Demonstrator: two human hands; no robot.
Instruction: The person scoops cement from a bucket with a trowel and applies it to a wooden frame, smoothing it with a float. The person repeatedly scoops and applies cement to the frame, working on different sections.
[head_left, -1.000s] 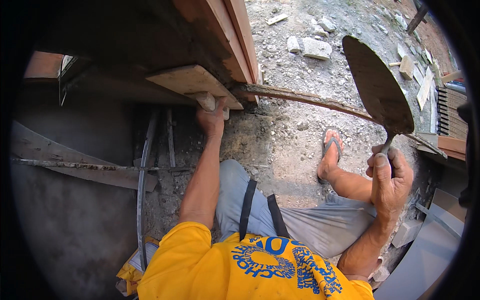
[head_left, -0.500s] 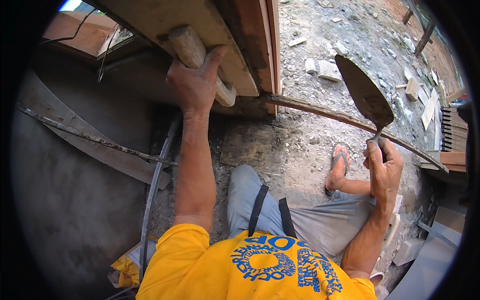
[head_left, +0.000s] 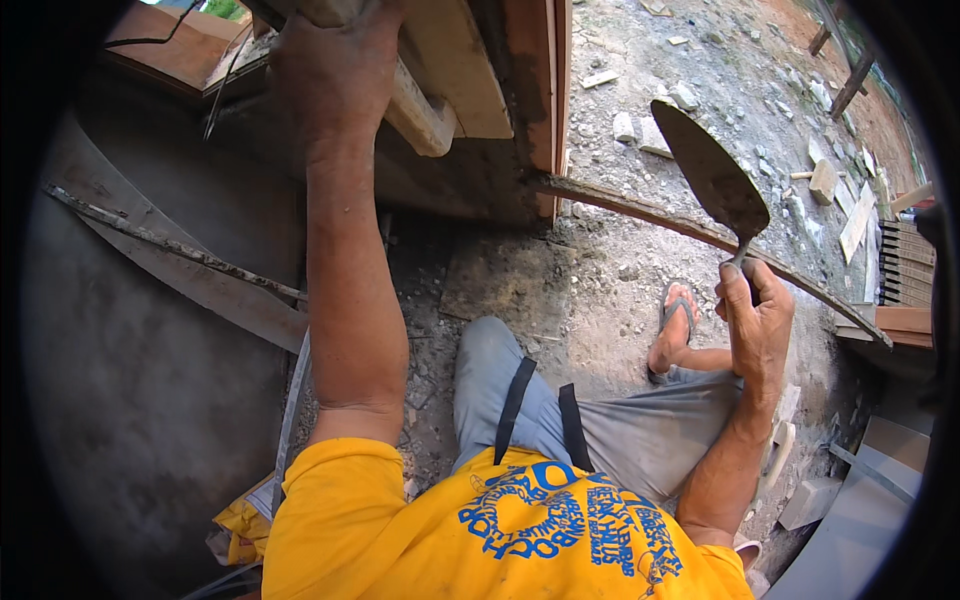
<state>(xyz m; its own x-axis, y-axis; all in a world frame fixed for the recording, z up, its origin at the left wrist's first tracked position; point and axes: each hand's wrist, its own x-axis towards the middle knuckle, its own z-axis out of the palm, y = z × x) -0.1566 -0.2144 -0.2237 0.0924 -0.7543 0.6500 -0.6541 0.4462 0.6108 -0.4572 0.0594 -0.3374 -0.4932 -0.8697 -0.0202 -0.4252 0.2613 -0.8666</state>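
Note:
At the upper left my left hand (head_left: 338, 75) is closed round the handle of a wooden plastering float (head_left: 468, 88). The float's flat board is up against the wall beside a brown frame edge, and its far end runs out of view. On the right, my right hand (head_left: 758, 320) grips a pointed trowel (head_left: 712, 175) by its handle, mostly hidden in the fingers. The trowel's blade points up and to the left, apart from the wall. Its visible face is dark, with no clear load of mortar on it.
A long wooden strip (head_left: 680, 228) juts from the wall base toward the right. Rubble and broken blocks (head_left: 655, 138) lie beyond it. At left are a curved board (head_left: 150, 230), a thin rod (head_left: 170, 245) and a metal bar (head_left: 292, 425). A yellow bag (head_left: 242, 530) lies lower left.
My left hand has slid the float up and to the left along the wall, with the arm stretched further. The trowel in my right hand has shifted slightly left.

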